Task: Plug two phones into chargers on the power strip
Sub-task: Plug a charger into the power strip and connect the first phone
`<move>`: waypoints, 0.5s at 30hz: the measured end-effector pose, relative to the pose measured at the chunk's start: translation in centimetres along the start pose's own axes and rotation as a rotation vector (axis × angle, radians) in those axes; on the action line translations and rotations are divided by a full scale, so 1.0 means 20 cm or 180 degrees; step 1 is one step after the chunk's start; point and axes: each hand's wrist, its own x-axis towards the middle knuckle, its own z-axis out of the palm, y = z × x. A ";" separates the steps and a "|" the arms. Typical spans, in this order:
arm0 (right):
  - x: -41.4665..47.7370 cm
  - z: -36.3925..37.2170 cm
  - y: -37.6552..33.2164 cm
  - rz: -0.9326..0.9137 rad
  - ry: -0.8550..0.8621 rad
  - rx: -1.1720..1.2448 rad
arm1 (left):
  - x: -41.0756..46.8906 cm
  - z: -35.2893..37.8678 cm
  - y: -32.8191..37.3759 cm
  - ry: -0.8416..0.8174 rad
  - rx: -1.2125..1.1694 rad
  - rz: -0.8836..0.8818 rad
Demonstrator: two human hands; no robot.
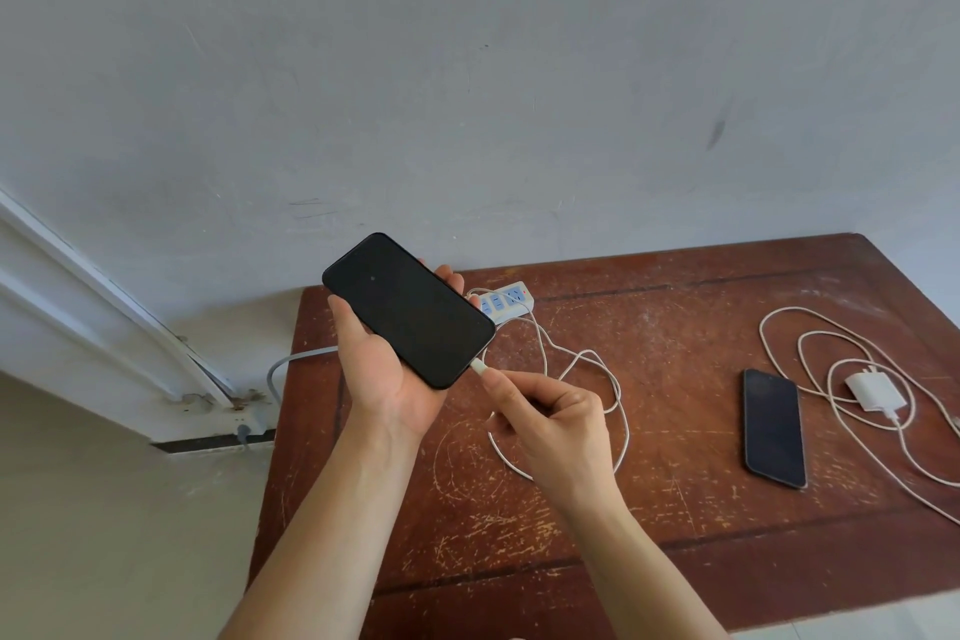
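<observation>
A phone gets its plug while a second phone waits on the table.

The black phone lies in the left hand, held up over the table, its long side slanting down to the right. The right hand pinches the white plug right at the phone's low end. The cable runs back to the power strip. The second phone lies flat, well off to the right, beside a loose charger, so the right hand is nearer to it.

A scratched brown wooden table stands against a scuffed grey wall.
</observation>
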 end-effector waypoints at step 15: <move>0.05 -0.02 -0.03 0.0559 -0.0342 0.0454 | 0.03 0.00 0.06 0.0114 0.0254 -0.0409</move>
